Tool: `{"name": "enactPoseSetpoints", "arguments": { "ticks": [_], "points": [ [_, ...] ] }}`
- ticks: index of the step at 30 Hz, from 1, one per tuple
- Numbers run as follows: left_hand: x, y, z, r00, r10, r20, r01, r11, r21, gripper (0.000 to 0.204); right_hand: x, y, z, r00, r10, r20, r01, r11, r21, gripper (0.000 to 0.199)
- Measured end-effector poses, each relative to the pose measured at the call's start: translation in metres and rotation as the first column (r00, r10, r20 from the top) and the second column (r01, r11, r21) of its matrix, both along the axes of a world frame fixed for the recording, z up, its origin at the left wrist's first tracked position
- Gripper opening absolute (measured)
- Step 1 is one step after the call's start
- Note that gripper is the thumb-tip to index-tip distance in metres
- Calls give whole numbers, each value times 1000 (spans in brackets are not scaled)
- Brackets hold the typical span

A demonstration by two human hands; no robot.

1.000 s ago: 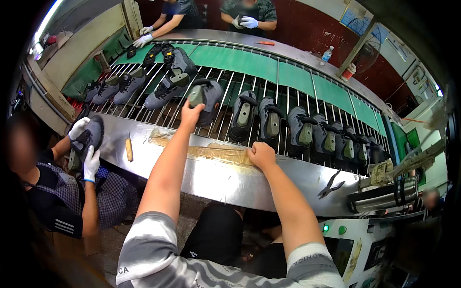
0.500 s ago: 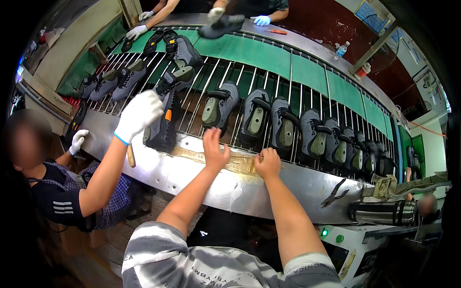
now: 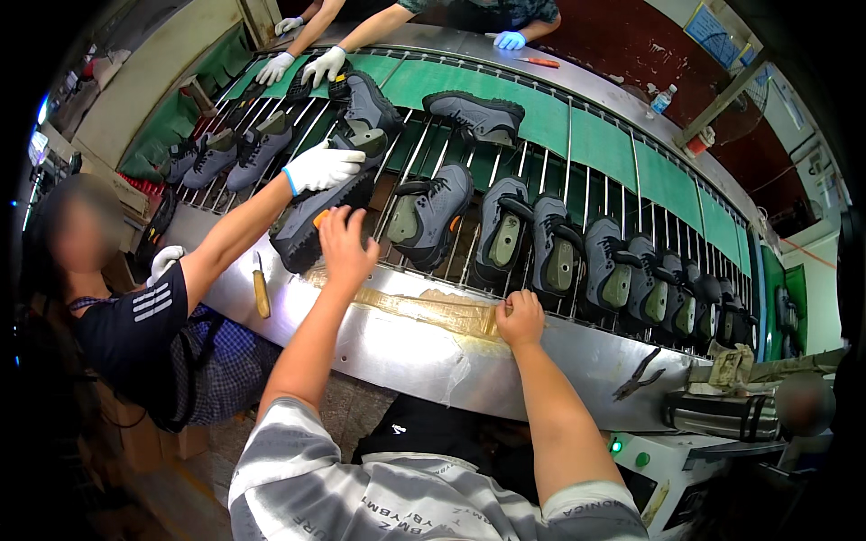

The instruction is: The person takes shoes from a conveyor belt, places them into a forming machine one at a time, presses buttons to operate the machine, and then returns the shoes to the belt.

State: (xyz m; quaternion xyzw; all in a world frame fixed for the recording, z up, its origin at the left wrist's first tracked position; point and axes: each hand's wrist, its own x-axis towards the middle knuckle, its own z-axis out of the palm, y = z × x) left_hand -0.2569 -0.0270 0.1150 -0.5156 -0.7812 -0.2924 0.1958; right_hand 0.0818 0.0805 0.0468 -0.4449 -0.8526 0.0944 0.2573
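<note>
Left hand (image 3: 349, 251) between two shoes (image 3: 302, 233) (image 3: 439, 216)

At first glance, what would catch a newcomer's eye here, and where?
Grey shoes, lined up from the middle to the right, would probably stand out first. Left of centre, a co-worker's white-gloved hand is at an orange-marked shoe, close to the person's bare left hand. Green sheeting stretches behind the row.

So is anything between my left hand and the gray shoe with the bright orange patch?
Nothing visible stands between your left hand and that gray shoe. A co-worker's white-gloved hand is by its far end, not in between.
</note>
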Motion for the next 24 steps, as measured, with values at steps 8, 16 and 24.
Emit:
{"name": "enactPoseSetpoints", "arguments": {
  "ticks": [8, 16, 24],
  "points": [
    [-72, 46, -10, 981, -33, -193, -41, 929, -368, 77, -3, 1, -1, 1000, -17, -13, 17, 1000, -4, 15],
    [-114, 127, -1, 957, 289, 0, -182, 607, -774, 63, -4, 0, 0, 1000, -23, -7, 23, 1000, -19, 16],
    [-98, 131, 13, 915, 397, 73, -160, 523, -837, 51, -4, -3, 1, 999, -9, -47, 10, 1000, 30, 15]
  ]
}}
